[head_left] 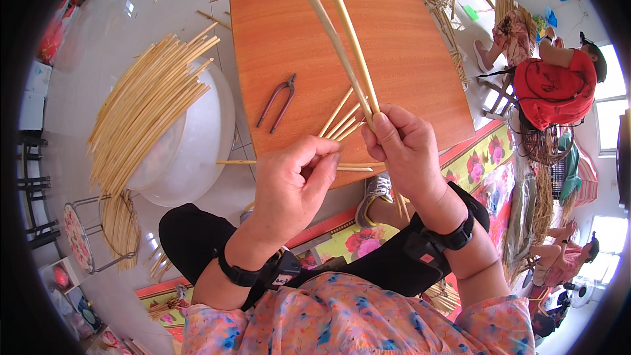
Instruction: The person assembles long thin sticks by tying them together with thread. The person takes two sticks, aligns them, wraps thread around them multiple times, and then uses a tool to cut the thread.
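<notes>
My right hand (407,148) is closed around two long, pale peeled canes (360,66), which slant up and away over the table; their lower ends show below the wrist. My left hand (289,187) is beside it, thumb and fingertips pinched together; whatever lies between them is too small or hidden to name. Several thinner cane ends (340,121) fan out between the two hands; I cannot tell whether they are held or lying on the table. Beneath my left hand runs another cane (355,169), crossing the near table edge. Brown-handled pincers (279,98) rest on the wooden table (282,26).
To the left, a thick bundle of canes (151,98) leans across a white round tub (210,138). A wire-legged stool (79,236) stands nearer me. Loose canes (437,0) litter the floor behind the table. Two people (555,92) (565,256) sit along the right side.
</notes>
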A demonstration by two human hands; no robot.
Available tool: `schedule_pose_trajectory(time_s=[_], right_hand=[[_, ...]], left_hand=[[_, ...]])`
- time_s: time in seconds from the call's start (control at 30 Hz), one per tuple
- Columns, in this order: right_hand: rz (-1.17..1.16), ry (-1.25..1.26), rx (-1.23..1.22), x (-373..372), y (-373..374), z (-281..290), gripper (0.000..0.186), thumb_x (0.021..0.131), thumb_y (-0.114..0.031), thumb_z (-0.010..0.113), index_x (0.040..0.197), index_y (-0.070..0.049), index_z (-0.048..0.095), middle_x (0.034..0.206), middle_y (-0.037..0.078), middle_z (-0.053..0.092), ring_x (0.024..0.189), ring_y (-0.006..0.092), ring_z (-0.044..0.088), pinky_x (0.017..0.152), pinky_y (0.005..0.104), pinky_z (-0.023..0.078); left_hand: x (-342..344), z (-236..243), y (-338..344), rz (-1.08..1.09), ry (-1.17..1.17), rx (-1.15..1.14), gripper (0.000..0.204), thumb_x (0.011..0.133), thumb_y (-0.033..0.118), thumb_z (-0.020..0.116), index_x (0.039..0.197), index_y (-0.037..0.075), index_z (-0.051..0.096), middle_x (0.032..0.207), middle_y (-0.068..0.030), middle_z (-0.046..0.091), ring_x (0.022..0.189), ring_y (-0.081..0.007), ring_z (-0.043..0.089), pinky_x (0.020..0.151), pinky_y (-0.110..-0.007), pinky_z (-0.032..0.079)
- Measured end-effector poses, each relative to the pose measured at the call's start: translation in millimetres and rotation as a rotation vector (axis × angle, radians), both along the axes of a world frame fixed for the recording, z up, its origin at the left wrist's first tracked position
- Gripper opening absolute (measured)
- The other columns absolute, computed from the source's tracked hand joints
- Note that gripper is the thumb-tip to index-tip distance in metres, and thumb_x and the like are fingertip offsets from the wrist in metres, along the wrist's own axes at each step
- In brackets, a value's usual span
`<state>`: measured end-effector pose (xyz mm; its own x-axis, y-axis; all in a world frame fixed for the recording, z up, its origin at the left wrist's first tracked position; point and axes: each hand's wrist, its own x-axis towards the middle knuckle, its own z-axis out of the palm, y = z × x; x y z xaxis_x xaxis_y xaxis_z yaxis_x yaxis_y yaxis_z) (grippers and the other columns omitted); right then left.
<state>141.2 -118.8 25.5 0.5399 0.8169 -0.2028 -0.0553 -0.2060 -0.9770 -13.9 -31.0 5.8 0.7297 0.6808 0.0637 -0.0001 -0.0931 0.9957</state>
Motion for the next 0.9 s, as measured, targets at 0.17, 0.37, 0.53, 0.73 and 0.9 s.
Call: schedule_pose_trajectory(time_s=[0.17,0.37,0.53,0.73,0.9], right_hand=[[0.041,0.024,0.024,-1.5,-0.8,-0.1,0.023,0.101,-0.012,0.05,0.085,0.001,0.06,0.068,-0.004,0.051,0.063,0.0032,0.043,0.055,0.0201,0.038],[0.059,0.07,0.037,-0.9,-3.0,-1.0,0.024,0.101,-0.014,0.05,0.084,0.001,0.06,0.069,-0.004,0.05,0.062,0.0034,0.041,0.054,0.0203,0.036],[0.064,0.123,0.059,0.8,-3.6,-0.1,0.025,0.102,-0.016,0.048,0.096,0.003,0.064,0.07,-0.003,0.052,0.06,0.0039,0.042,0.054,0.0202,0.036],[0.047,0.193,0.063,0.1,-4.6,2.1,0.028,0.102,-0.016,0.048,0.109,0.005,0.065,0.07,-0.002,0.054,0.06,0.0047,0.043,0.053,0.0202,0.036],[0.025,0.098,0.055,-1.6,-4.4,-1.6,0.027,0.102,-0.016,0.048,0.101,0.004,0.066,0.068,-0.002,0.053,0.059,0.0046,0.042,0.053,0.0208,0.036]], left_hand=[[0.8,-1.9,-0.5,0.017,-0.005,0.036,0.01,0.092,-0.001,0.06,0.099,-0.004,0.066,0.063,0.0002,0.06,0.056,-0.0027,0.052,0.051,-0.019,0.041],[2.2,-4.0,-1.0,0.029,-0.003,0.07,0.01,0.092,-0.001,0.06,0.099,-0.004,0.067,0.065,0.0,0.062,0.057,-0.0028,0.053,0.052,-0.019,0.042],[2.8,-4.9,0.3,0.023,0.02,0.082,0.011,0.092,-0.001,0.061,0.1,-0.004,0.067,0.068,-0.0003,0.064,0.059,-0.0029,0.055,0.053,-0.018,0.043],[3.2,-4.3,0.0,0.023,0.041,0.091,0.01,0.092,0.0,0.061,0.1,-0.003,0.066,0.07,-0.0013,0.065,0.06,-0.0037,0.058,0.055,-0.018,0.045],[5.2,-4.3,-3.8,0.057,0.003,0.071,0.005,0.09,-0.002,0.062,0.094,-0.003,0.065,0.059,-0.0009,0.056,0.053,-0.0029,0.049,0.048,-0.02,0.039]])
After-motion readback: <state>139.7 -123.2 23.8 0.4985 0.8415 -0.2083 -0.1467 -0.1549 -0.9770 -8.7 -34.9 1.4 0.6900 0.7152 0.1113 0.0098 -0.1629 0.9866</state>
